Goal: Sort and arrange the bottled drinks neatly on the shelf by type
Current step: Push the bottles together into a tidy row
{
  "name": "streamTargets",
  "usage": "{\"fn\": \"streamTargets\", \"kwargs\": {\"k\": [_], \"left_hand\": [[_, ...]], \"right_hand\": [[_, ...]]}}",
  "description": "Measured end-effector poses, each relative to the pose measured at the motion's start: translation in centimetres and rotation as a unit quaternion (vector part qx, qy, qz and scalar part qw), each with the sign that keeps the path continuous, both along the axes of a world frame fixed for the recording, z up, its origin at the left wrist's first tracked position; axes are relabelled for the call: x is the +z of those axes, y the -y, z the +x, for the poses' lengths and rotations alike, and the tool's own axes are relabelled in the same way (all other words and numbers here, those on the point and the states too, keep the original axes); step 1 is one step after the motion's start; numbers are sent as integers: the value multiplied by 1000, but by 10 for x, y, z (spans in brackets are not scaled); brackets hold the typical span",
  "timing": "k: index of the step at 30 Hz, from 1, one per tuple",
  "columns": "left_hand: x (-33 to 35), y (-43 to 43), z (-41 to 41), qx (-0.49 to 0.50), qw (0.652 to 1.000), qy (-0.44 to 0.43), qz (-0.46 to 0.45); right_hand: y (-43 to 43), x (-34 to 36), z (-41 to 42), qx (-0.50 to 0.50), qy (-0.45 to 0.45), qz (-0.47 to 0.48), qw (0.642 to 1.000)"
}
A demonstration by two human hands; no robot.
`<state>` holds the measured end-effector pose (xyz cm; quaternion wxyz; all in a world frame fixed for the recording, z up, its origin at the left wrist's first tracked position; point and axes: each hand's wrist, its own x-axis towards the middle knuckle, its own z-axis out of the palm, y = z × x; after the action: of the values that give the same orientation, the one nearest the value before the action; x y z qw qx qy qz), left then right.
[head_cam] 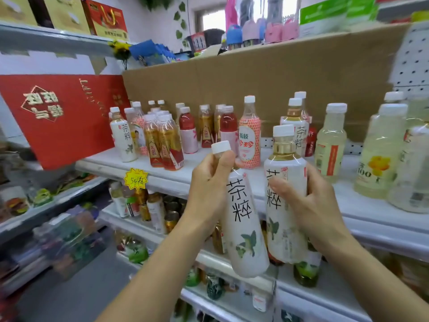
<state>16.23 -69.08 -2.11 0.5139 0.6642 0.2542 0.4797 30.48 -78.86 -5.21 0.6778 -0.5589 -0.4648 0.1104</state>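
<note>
Your left hand grips the tilted left tea bottle at its neck, hiding it, and your right hand wraps the upright right tea bottle just beside it, both white-sleeved, white-capped, with black characters and green leaves, before the shelf.

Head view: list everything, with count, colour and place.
left-held tea bottle: one, white, tilted before the shelf
right-held tea bottle: one, white, upright
shelved tea bottles: at least two, white, far left and back right
amber bottles: several, red-gold labels, left-centre
red drinks: at least two, pink labels, centre
pale bottles: several, yellowish, right
red box: one, left end
cardboard: one, brown, behind bottles
price tag: one, yellow, shelf edge
left hand: grips the tilted bottle's neck
right hand: holds the upright bottle's body
</note>
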Motion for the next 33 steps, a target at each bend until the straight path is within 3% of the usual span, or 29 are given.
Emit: {"fn": "streamTargets", "kwargs": {"k": [8, 16, 25, 33], "left_hand": [[13, -92, -19, 25, 1000, -2, 4], [18, -182, -57, -23, 1000, 12, 8], [30, -315, -159, -70, 997, 3, 16], [51, -441, -251, -8, 999, 6, 50]], "right_hand": [[-92, 9, -15, 16, 0, -7, 1000], [-173, 18, -63, 14, 2, 1, 1000], [-297, 18, -165, -18, -19, 28, 999], [-391, 23, -232, -49, -35, 54, 997]]}}
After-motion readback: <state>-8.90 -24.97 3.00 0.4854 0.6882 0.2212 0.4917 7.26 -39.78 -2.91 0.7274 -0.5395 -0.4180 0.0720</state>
